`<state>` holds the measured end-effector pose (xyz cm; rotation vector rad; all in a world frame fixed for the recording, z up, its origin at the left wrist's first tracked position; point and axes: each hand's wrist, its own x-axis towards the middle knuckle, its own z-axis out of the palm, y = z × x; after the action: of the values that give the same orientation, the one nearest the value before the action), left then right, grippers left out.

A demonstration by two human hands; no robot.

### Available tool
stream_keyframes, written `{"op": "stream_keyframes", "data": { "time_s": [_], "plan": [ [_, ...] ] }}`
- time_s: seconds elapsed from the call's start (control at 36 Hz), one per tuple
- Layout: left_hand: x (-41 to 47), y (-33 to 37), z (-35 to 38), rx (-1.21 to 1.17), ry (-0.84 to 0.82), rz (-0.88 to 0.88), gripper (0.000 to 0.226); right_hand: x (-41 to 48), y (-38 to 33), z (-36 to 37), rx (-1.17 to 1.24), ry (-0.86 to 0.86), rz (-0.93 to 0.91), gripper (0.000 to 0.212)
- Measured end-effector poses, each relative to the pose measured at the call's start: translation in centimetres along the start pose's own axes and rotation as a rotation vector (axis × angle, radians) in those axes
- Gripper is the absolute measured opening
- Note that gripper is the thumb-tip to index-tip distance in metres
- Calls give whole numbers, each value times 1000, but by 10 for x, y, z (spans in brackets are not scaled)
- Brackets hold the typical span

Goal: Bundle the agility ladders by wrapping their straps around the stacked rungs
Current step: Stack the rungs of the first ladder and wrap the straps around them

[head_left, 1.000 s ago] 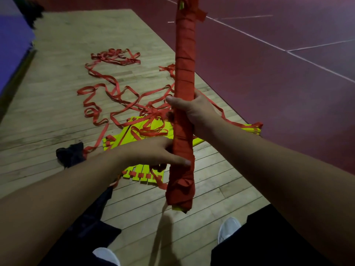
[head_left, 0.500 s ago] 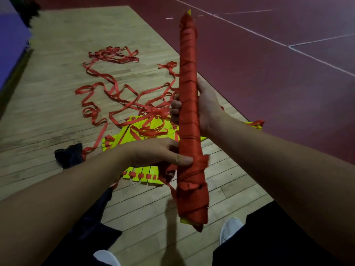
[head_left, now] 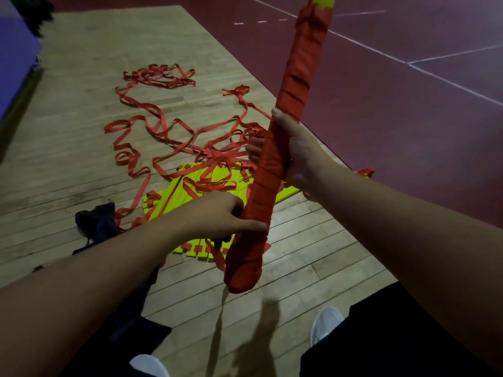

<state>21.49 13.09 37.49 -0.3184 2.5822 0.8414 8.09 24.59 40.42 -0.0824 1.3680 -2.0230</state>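
Currently held off the floor, tilted: wrapped bundle, yellow rung tip showing at top. Right hand closed round mid-length; left hand pinching the lower wraps, thumb pressed flat. Second ladder loose on wooden floor, straps sprawled. Risk: easing the thumb could let the strap end unwind; bottom wraps look baggy, may slide off.

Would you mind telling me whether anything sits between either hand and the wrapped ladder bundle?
Nothing visible does: the left hand and right hand both grip the wrapped bundle directly.
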Motion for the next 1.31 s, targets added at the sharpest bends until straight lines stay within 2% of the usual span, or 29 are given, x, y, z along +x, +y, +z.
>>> {"op": "stream_keyframes", "data": {
  "time_s": [0.06,0.14,0.22,0.28,0.31,0.39,0.47,0.53,0.61,0.67,0.81,0.89,0.94,1.06,1.14,1.19,1.31],
  "plan": [
    [1,-2,-2,85,-29,-21,64,-2,0,-2,-28,3,23,34],
    [4,-7,0,25,-17,-37,50,-1,0,0,-57,51,3,31],
    [6,-8,-1,-104,22,-56,44,2,-6,5,25,63,-19,54],
    [6,-8,-4,-97,69,-65,40,4,-10,5,93,85,-19,71],
    [6,-7,-5,-80,85,-67,38,4,-10,4,118,106,-13,72],
    [6,-6,-5,-82,93,-63,30,4,-9,3,158,163,-3,53],
    [9,-5,-3,-216,75,-50,23,3,-12,3,156,172,0,43],
    [8,-4,-3,-307,28,-4,28,0,-16,4,146,163,0,39],
    [5,-1,-3,-227,-11,61,45,-2,-18,4,113,138,-1,36],
    [4,1,-3,-202,-25,79,48,-1,-17,1,67,126,12,35],
    [2,1,-1,-374,-130,98,30,5,-13,-1,10,62,11,25],
    [-2,2,-1,-449,-185,122,22,6,-14,-3,-57,32,19,31],
    [-5,4,-2,-477,-242,136,28,6,-15,-4,-68,2,22,35],
    [-9,7,-2,-438,-291,144,46,4,-10,-4,-115,2,-52,27],
    [-11,5,-3,-619,-333,140,40,1,-7,-1,-36,-56,-53,42],
    [-13,3,-5,-756,-356,138,46,-3,-9,1,85,-125,-14,49],
    [-18,3,-8,-877,-497,175,66,-8,-13,4,125,-250,58,25]
  ]
}}
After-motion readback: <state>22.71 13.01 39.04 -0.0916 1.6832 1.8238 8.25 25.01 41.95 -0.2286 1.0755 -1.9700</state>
